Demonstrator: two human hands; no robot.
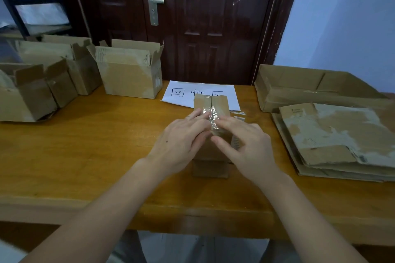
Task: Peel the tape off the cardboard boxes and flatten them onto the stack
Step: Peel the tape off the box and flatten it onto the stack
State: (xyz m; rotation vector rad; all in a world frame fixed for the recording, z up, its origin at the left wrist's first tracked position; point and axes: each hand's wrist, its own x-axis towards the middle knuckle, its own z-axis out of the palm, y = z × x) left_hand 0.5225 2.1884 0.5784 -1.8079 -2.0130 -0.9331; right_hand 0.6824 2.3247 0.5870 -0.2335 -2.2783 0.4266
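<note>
A small brown cardboard box (pixel 220 103) stands at the middle of the wooden table (pixel 85 145), its top flaps joined by a wrinkled strip of clear tape (pixel 213 117) along the seam. My left hand (pixel 181 143) rests on the box's left side, fingers stretched flat to the tape. My right hand (pixel 245 145) lies on the right side, fingertips at the tape's near end; whether they pinch it is hidden. A stack of flattened cardboard (pixel 342 141) lies on the right of the table.
Several opened boxes (pixel 128 70) stand along the far left. A shallow cardboard tray (pixel 299 85) sits behind the stack. A white paper sheet with handwriting (pixel 201 92) lies behind the small box. A dark door (pixel 203 17) stands beyond the table.
</note>
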